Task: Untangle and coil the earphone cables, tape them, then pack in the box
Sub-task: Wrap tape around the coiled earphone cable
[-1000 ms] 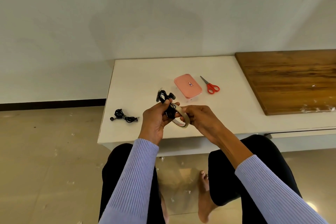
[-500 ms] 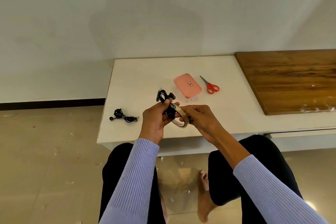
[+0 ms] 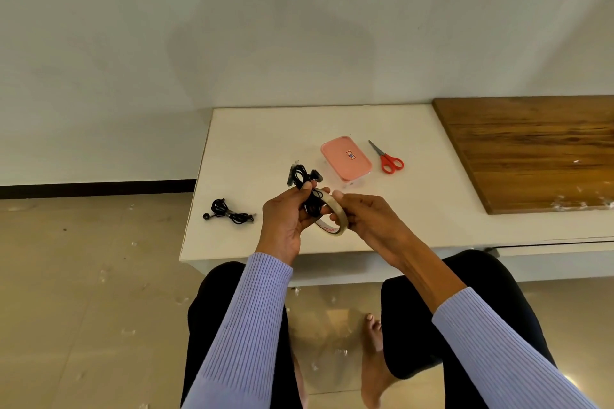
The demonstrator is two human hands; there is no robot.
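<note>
Since a moment ago we see little shift: left hand (image 3: pixel 285 222) still grips the coiled black earphones (image 3: pixel 307 191), right hand (image 3: pixel 368 217) pinches the tape roll (image 3: pixel 335 216) (touching them). Beyond lie the pink box (image 3: pixel 345 158), red scissors (image 3: pixel 388 159), another earphone bundle (image 3: pixel 227 211).

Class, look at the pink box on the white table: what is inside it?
That cannot be seen. The pink box sits with its lid on, a small sticker on top, so its inside is covered. Both earphone bundles in view are outside it.
</note>
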